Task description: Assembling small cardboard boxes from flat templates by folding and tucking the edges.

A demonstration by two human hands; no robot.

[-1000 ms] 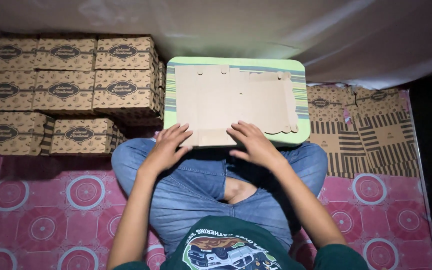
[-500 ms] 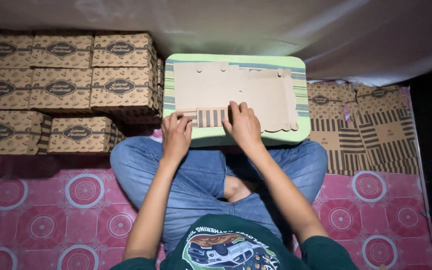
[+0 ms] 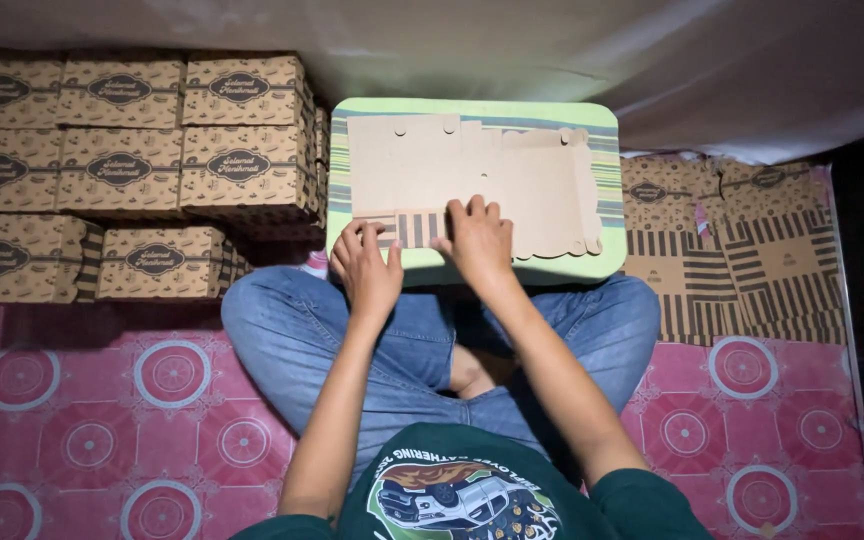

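I see my left hand and right hand, fingers spread, pressing the flat cardboard blank on the green table.

Dim, warm light from above, dark shadow at right edge, sharp focus, slight wide-angle bend.

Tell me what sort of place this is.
Probably a home box-folding spot: finished brown printed cardboard boxes stacked on a pink patterned floor mat, unfolded striped blanks piled opposite, and a green lap table.
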